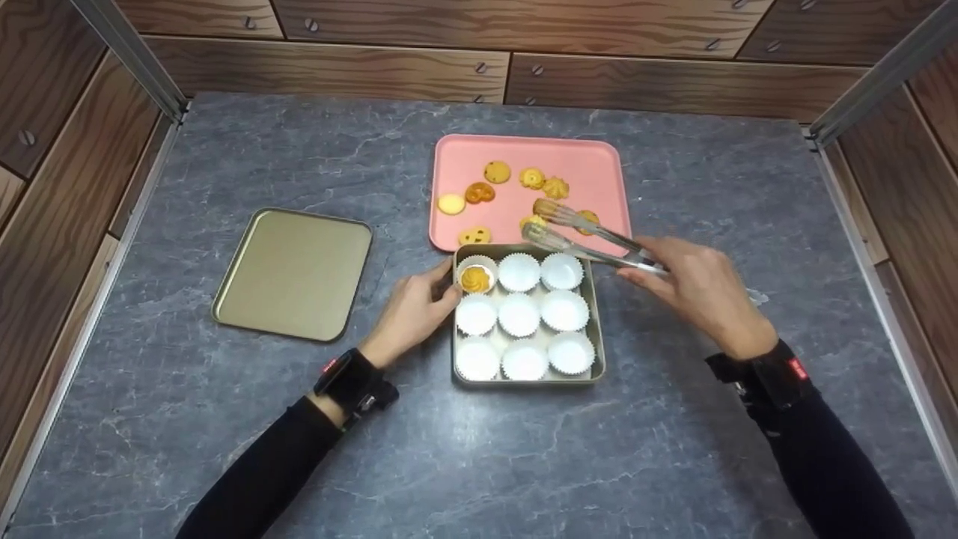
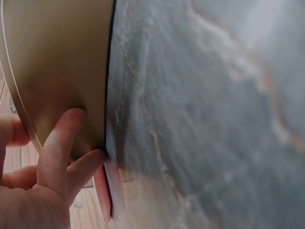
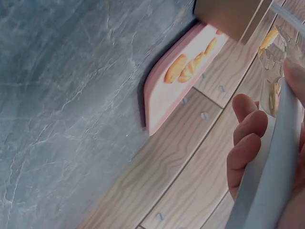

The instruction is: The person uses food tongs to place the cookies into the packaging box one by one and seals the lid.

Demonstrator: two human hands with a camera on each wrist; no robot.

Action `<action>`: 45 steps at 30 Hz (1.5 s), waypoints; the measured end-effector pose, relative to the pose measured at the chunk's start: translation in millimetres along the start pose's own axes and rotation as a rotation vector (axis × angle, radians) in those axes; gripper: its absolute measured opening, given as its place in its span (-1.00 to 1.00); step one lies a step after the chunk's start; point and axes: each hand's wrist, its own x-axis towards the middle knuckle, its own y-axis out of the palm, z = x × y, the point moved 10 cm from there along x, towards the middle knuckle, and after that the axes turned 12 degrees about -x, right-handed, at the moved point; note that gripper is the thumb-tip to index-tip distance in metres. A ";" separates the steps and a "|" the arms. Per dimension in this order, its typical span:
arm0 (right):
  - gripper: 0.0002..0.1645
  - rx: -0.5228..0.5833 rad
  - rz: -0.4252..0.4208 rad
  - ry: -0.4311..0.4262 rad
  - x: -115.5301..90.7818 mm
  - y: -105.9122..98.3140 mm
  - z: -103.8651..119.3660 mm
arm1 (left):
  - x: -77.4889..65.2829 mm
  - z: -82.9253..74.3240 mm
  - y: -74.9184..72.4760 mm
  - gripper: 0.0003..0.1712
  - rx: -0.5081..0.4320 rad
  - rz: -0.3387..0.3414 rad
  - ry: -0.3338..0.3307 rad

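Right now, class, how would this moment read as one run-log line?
left hand: touching tin | right hand: holding tongs | cups: one holds cookie, eight empty

Clear-tipped tongs [image 1: 610, 236] raised, square tin [image 1: 528, 382] holding white paper cups [image 1: 519, 314]

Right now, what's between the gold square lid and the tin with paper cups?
The left hand, touching the tin, and bare grey marbled tabletop beside the lid; the head view shows this.

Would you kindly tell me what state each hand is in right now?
Left hand: open, touching the side of the tin.
Right hand: closed, holding the tongs.
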 end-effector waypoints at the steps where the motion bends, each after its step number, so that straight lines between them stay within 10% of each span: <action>1: -0.46 -0.007 0.004 -0.008 -1.8 -0.8 2.8 | 0.0 -0.1 -0.3 -0.33 0.000 -0.001 0.001; 27: -0.37 -0.200 0.004 -0.228 -12.5 4.7 49.5 | -1.1 -2.1 -1.0 -0.32 0.010 -0.012 0.018; 45: -0.38 -0.137 0.028 -0.148 -11.3 6.9 40.4 | -0.4 -2.3 -0.8 -0.32 0.006 -0.008 0.025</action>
